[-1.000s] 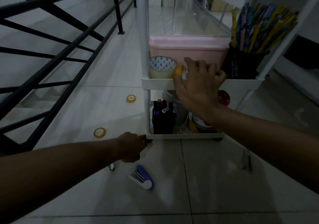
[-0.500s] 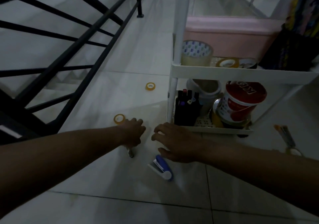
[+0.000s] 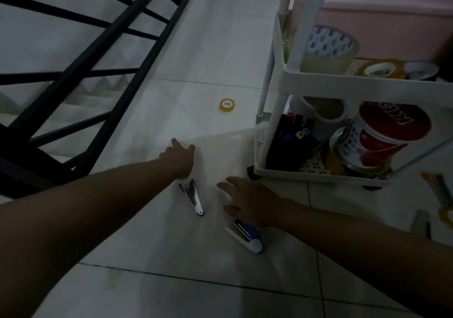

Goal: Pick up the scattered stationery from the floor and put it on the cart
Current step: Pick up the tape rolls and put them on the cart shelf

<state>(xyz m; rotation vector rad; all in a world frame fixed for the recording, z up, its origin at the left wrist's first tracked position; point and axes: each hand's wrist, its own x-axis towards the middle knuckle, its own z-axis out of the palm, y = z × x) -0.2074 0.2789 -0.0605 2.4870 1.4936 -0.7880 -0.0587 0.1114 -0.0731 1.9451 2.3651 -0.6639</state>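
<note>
A white cart [image 3: 277,170] stands on the tiled floor at the right. Loose on the floor are a small yellow tape roll [image 3: 227,104], a purple-and-white mini stapler [image 3: 193,197] and a blue-and-white stapler [image 3: 246,236]. My left hand [image 3: 180,157] reaches forward just past the mini stapler, low over the floor with fingers apart; whatever is under it is hidden. My right hand [image 3: 250,202] hovers flat with spread fingers, its wrist just above the blue stapler. Neither hand visibly holds anything.
A black stair railing [image 3: 137,55] runs along the left, with steps below it. The cart's upper shelf holds a large clear tape roll [image 3: 328,48], a yellow tape roll [image 3: 380,70] and a pink box [image 3: 380,11]; below are markers [image 3: 291,141] and a red can [image 3: 382,136]. More items [image 3: 441,190] lie right of the cart.
My left hand slid forward, uncovering the mini stapler, and now lies where a second yellow tape roll was seen. My right hand came down from the cart shelf to the floor.
</note>
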